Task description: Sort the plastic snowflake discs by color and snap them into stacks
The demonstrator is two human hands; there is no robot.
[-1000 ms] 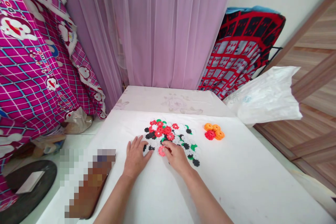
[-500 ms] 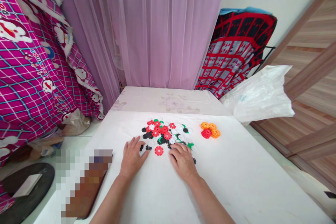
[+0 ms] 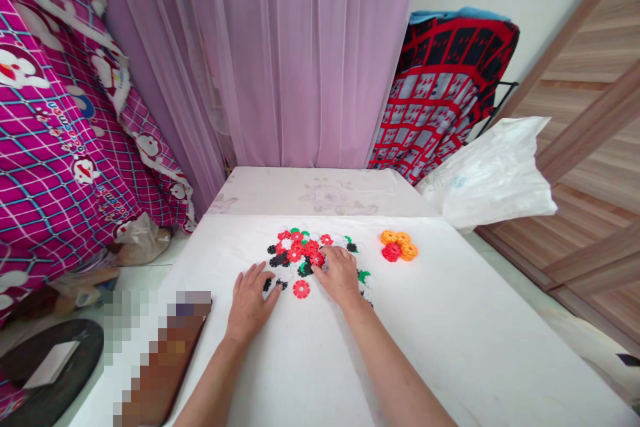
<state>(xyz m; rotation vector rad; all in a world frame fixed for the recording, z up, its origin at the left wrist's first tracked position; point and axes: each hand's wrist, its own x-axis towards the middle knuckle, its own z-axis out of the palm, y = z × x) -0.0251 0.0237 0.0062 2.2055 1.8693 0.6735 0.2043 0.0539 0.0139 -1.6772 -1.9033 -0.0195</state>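
Observation:
A loose heap of small notched plastic discs, in red, black, white and green, lies on the white-covered table. My left hand rests at the heap's near left side, fingers spread and thumb apart, close to some black discs. Over the right part of the heap reaches my right hand, its fingertips and thumb at the red discs; the fingers are stretched out and the hand covers some pieces. Between the hands a single red disc lies flat.
To the right sits a separate cluster of orange discs with a red stack. A white plastic bag hangs by the table's right edge. At the left edge lies a brown, partly pixelated object. A purple curtain hangs behind.
My right hand has moved forward and slightly left, from the heap's near edge onto the red discs. My left hand stays about where it was. The view has shifted slightly.

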